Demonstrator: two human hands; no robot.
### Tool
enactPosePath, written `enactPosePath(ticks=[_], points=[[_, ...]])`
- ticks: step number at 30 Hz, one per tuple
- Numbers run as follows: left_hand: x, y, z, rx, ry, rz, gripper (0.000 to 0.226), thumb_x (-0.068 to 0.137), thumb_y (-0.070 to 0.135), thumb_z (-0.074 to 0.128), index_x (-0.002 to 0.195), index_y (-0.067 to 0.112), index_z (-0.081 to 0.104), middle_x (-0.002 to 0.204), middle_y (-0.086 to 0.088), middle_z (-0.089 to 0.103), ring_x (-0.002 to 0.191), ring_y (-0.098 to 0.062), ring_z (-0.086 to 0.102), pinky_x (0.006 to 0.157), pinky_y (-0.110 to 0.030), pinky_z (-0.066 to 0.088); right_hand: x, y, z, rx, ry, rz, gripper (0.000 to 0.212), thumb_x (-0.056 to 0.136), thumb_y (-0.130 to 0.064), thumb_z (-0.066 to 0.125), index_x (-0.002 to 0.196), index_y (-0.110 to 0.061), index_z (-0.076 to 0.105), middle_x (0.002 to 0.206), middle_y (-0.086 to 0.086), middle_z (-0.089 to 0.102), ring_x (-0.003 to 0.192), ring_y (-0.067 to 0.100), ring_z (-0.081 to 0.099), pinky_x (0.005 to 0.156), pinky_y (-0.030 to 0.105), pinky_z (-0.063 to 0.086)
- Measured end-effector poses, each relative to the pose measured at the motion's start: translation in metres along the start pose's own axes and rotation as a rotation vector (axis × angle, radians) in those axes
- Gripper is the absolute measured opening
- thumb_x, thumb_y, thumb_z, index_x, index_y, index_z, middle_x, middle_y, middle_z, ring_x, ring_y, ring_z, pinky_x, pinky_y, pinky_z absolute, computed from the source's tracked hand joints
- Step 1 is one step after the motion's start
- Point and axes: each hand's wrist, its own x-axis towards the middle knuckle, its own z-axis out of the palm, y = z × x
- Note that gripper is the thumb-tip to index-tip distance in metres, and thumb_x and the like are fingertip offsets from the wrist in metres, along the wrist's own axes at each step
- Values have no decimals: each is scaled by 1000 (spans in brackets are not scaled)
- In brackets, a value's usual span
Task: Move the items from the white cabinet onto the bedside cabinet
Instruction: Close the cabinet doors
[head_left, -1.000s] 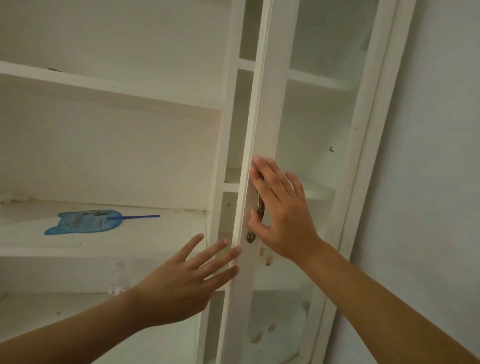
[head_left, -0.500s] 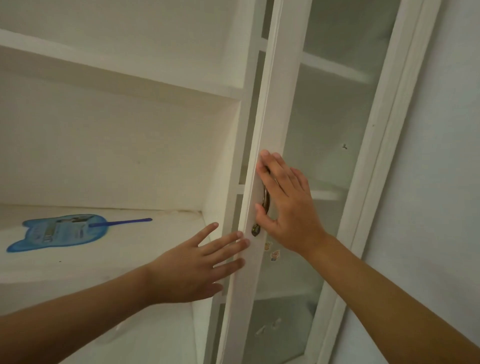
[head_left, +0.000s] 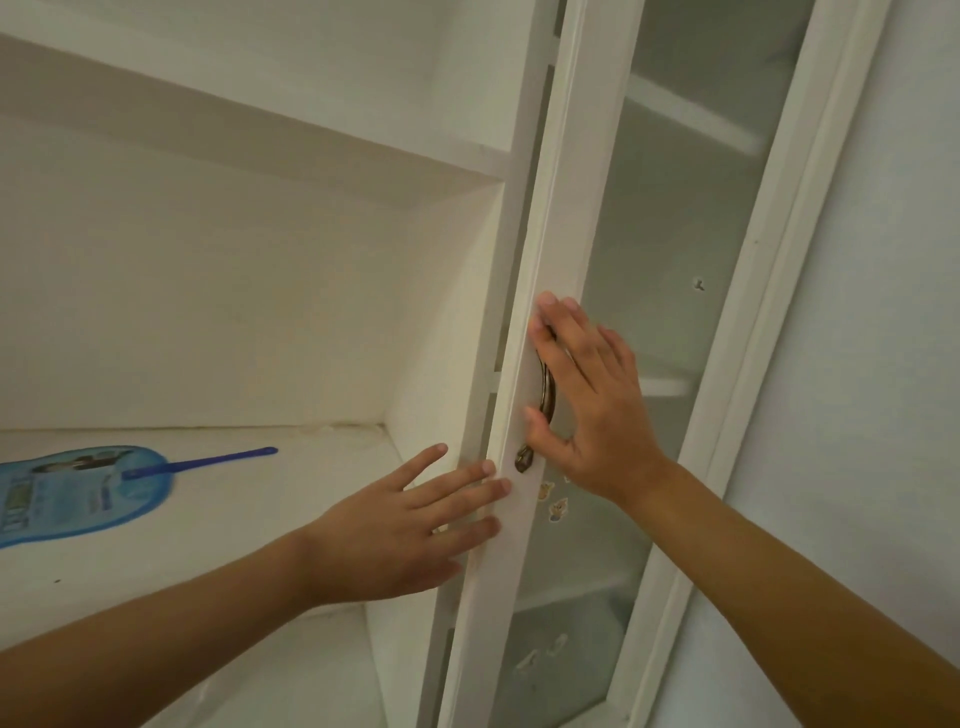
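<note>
at the white cabinet (head_left: 291, 270), the door (head_left: 558, 291) has swung a bit further open than half a second ago, so more of the shelf (head_left: 311, 499) shows. the blue fan (head_left: 78, 493) has slid left in view and lies flat on that shelf, well apart from both hands. left hand (head_left: 395, 530) now has straight fingers touching the door's edge, holding nothing. right hand (head_left: 592, 405) stays loosely hooked around the metal handle (head_left: 548, 400), fingers over it, thumb under. open shelf room sits between fan and door.
</note>
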Motion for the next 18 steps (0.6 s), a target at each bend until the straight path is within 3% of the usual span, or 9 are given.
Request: enactPosePath(ticks=[11, 18], points=[[1, -12, 25, -75, 132, 49, 47, 104, 45, 53, 146, 24, 55, 167, -10, 30, 157, -30, 19, 125, -56, 20, 5, 12, 26, 54, 108, -53, 69, 92, -32, 55, 149, 5, 42, 160, 25, 36, 153, 39, 28, 114, 63, 35], [1, -20, 37, -124, 143, -8, 44, 101, 50, 55, 137, 25, 63, 162, -8, 41, 155, -27, 26, 123, -55, 25, 15, 19, 53, 80, 140, -61, 69, 92, -34, 51, 147, 8, 45, 158, 28, 38, 151, 44, 30, 113, 65, 36]])
